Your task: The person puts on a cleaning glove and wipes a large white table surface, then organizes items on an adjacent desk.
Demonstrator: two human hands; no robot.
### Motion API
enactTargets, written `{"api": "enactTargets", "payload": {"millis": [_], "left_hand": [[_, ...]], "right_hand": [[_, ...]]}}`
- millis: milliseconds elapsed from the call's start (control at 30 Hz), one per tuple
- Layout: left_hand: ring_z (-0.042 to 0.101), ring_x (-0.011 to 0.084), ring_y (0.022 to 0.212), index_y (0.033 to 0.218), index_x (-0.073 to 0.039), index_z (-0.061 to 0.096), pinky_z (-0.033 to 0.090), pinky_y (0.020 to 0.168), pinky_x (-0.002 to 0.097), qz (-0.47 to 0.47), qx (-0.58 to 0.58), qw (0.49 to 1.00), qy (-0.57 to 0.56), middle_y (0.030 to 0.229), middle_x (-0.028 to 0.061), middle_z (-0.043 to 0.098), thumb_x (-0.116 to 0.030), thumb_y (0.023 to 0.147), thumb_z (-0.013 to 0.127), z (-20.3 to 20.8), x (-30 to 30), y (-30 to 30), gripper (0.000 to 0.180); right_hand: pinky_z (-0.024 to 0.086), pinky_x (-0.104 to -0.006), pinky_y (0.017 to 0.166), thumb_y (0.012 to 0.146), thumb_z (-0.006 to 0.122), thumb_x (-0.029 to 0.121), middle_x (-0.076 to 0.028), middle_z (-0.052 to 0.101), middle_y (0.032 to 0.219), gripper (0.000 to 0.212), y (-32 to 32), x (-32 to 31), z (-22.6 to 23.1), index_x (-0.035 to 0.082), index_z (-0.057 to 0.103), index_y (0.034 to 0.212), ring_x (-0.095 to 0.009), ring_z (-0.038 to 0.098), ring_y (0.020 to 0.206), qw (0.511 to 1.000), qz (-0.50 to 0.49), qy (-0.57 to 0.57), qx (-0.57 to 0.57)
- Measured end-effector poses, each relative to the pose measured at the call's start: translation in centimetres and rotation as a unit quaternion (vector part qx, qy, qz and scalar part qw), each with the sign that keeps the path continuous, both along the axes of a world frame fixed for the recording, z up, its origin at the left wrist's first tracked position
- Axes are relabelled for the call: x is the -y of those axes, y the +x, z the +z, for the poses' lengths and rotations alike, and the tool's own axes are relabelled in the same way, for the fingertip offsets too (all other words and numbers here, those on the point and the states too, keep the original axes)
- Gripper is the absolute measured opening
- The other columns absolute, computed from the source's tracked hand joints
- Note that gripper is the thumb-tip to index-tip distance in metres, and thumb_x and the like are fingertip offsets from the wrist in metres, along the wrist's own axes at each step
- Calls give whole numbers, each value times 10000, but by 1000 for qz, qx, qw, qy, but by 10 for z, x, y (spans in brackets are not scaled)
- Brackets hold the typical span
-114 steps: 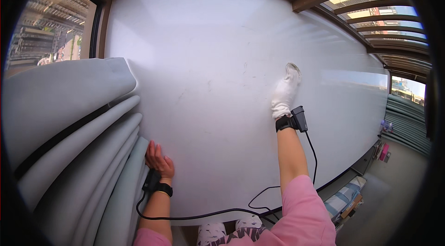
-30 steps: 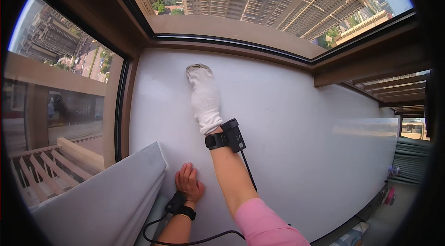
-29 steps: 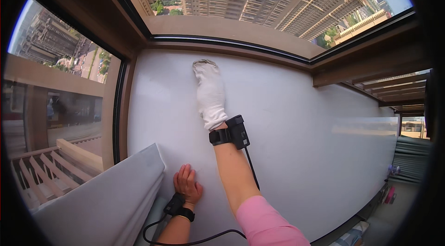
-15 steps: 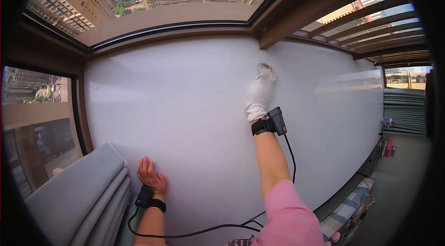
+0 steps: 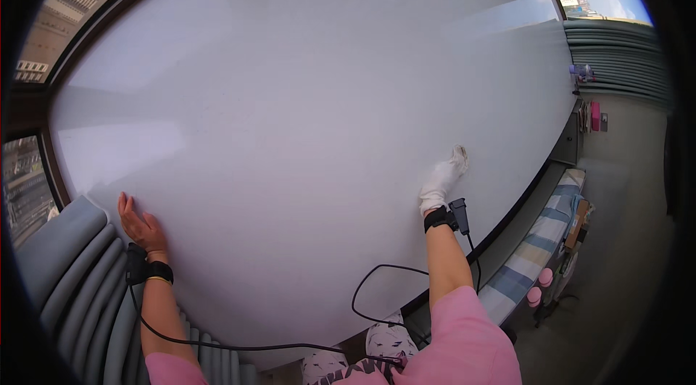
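Note:
A broad, glossy white tabletop (image 5: 304, 146) spreads in front of me. My bare left hand (image 5: 143, 227) rests on its left side with fingers stretched out, beside a grey pleated curtain. A white cloth glove (image 5: 439, 185) covers my right hand (image 5: 451, 167), which lies against the surface toward the right edge. The glove's tip is soiled grey-brown, and motion blurs it. Its separate fingers do not show, so I cannot tell whether they are closed. Each wrist carries a black strapped device with a cable (image 5: 246, 347).
Grey pleated fabric (image 5: 80, 269) is bunched at the left, with more (image 5: 616, 59) at the far right. A plaid-covered bench (image 5: 533, 240) runs along the right edge. A purple-topped bottle (image 5: 580, 72) stands at the far right corner. Windows border the left side.
My right gloved hand has moved nearer and to the right across the white surface. My view has tilted down and shifted, bringing my legs and the bench in. The left hand stays flat beside the curtain.

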State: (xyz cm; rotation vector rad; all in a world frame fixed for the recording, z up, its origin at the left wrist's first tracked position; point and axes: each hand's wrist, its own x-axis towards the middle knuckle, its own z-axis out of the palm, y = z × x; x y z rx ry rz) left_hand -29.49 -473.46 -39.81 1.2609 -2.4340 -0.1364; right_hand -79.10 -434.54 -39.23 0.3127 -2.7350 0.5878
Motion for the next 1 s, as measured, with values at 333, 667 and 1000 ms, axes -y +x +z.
{"api": "enactTargets", "payload": {"millis": [333, 667, 1000], "left_hand": [[455, 329, 1201, 1270, -16, 424, 384, 997, 409, 66, 120, 979, -151, 1343, 160, 426, -70, 872, 482, -21, 10, 9, 406], [233, 283, 1368, 1308, -94, 380, 132, 1087, 530, -124, 11, 986, 115, 1426, 84, 343, -152, 858, 497, 29, -272, -227, 469], [237, 279, 1369, 1306, -116, 388, 86, 1070, 577, -70, 75, 992, 67, 1428, 66, 340, -214, 846, 459, 5, -290, -250, 476]], "right_hand": [[475, -394, 763, 810, 440, 46, -166, 561, 822, 85, 215, 145, 52, 40, 524, 801, -307, 578, 824, 765, 502, -167, 366], [378, -390, 995, 889, 429, 60, -152, 537, 1134, 281, 13, -255, 24, -23, 511, 1145, -295, 484, 1119, 997, 13, 67, -43], [394, -376, 930, 889, 428, 120, -148, 556, 1061, 225, 132, -109, 48, 30, 533, 1067, -305, 512, 1023, 872, 373, -173, 265]]}}
